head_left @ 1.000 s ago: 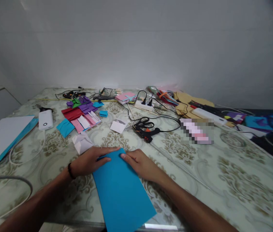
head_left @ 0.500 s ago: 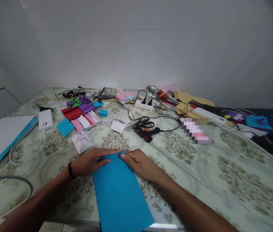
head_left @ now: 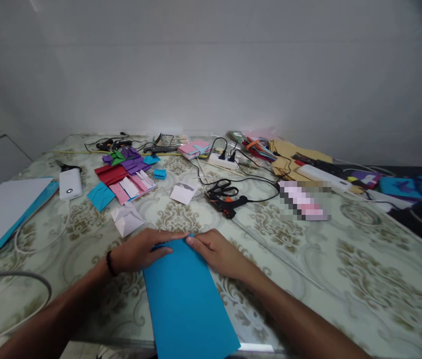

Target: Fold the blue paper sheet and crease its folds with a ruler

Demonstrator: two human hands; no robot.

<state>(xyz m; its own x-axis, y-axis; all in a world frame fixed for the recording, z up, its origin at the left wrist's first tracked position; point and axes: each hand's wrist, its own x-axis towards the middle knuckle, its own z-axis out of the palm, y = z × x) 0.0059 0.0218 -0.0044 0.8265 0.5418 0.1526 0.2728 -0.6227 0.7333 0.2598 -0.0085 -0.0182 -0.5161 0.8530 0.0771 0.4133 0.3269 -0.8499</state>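
A long sheet of blue paper [head_left: 190, 304] lies in front of me, its near end reaching past the table's front edge. My left hand [head_left: 147, 249] is closed on its far left corner, fingers along the far edge and thumb on top. At the far right corner, my right hand [head_left: 214, 252] pinches the paper between thumb and fingers. The fingertips of both hands nearly meet at the far edge. Just beyond my left hand rests a folded white paper [head_left: 126, 219].
A black glue gun [head_left: 227, 203] with its cord lies beyond my right hand. Folded coloured papers [head_left: 121, 174] are heaped at the back left. A white power bank [head_left: 70, 184] and a stack of sheets [head_left: 7, 209] sit left. A power strip [head_left: 222, 161] stands at the back, a thin rod [head_left: 278, 254] right.
Almost nothing differs. Both hands keep their hold on the blue paper's far edge, and its near end has shifted very slightly.
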